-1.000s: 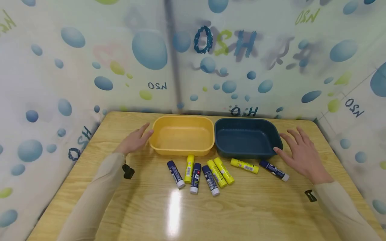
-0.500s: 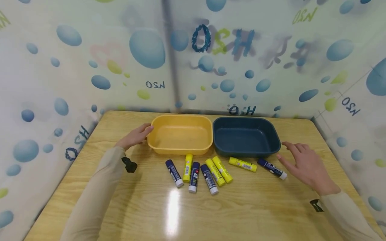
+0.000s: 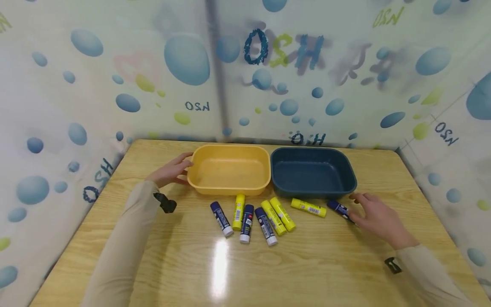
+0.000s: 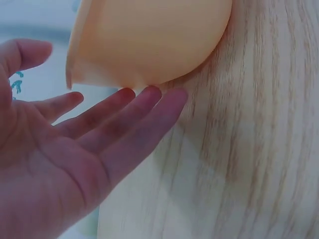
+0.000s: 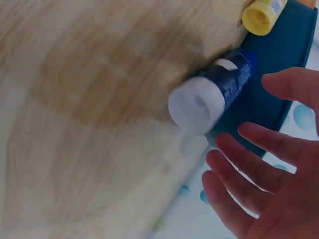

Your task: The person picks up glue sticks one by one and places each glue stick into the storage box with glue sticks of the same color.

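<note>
Right hand (image 3: 379, 219) has dropped toward 7 o'clock, now just beside the navy glue stick (image 3: 339, 209), which lies on the desk (image 3: 307, 264) at the dark blue tray's (image 3: 312, 194) 5 o'clock. Thumb and fingers apart, nothing gripped. Left hand's (image 3: 170, 170) loose too, fingertips touching the yellow tray (image 3: 228, 192) at 9 o'clock. Glue stick's probably light, stiff, kinda slick; I'd pinch mid-barrel so it doesn't roll.

Arms (image 3: 120, 245) outstretched, left fingers (image 4: 144, 130) extended, right fingers (image 5: 251, 162) parted
</note>
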Motion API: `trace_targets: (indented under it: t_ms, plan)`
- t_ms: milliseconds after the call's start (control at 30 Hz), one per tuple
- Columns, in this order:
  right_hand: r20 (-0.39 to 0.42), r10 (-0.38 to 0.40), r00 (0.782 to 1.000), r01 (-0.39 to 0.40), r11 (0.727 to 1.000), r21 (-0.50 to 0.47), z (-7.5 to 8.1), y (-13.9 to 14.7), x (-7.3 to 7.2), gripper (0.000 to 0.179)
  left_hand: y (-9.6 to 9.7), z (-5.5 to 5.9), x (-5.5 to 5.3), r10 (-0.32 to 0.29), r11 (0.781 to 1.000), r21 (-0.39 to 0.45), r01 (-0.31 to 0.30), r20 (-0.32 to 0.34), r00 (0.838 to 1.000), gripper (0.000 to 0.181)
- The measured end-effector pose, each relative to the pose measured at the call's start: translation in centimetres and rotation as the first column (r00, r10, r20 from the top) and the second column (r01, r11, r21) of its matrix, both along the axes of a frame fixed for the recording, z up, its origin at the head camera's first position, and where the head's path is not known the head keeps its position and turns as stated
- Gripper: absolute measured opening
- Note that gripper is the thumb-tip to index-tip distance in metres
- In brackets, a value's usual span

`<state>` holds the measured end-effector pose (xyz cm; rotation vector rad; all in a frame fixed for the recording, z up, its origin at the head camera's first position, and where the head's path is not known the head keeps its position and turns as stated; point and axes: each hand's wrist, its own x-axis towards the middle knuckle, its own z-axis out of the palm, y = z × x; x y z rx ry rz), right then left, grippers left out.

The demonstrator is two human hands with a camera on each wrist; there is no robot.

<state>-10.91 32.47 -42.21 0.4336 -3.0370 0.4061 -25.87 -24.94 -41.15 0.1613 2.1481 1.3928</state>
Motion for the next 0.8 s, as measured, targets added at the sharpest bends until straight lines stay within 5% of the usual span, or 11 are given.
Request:
trace_targets:
  t_ms: [400, 800]
  plan:
    - [0.161, 0.032, 0.986, -0.026, 0.999, -0.039, -0.8, -0.9, -0.9, 0.047, -1.7, -1.4, 0.4, 0.025, 0.957, 0.281, -0.068, 0.153, 0.988, 0.067]
    - [0.223, 0.037, 0.974, -0.045, 0.998, 0.033, -0.9, -1.4, -1.6, 0.04, -2.2, -2.4, 0.0, -0.014, 0.932, 0.359, -0.045, 0.159, 0.987, 0.066]
